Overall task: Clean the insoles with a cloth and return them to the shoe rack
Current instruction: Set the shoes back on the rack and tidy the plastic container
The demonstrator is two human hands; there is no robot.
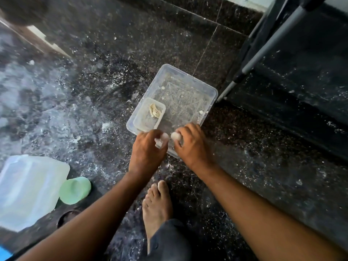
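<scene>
Both hands meet over the near end of a clear plastic tub [207,87] that sits on the dark speckled floor. My left hand [146,147] grips one end of a small white cloth [163,137], and my right hand [190,144] grips the other end of the white cloth, the fingers of both curled round it. The cloth looks bunched between the two fists, and most of it is hidden. Inside the tub lies a smaller clear tray [145,121] with a scrap of yellowish material [154,110]. No insole is in view.
A black shoe rack with grey metal poles [271,44] stands at the right. A translucent white jug [28,189] and a pale green cap [75,190] lie at the lower left. My bare foot [157,202] rests on the floor below the hands. White flecks cover the floor.
</scene>
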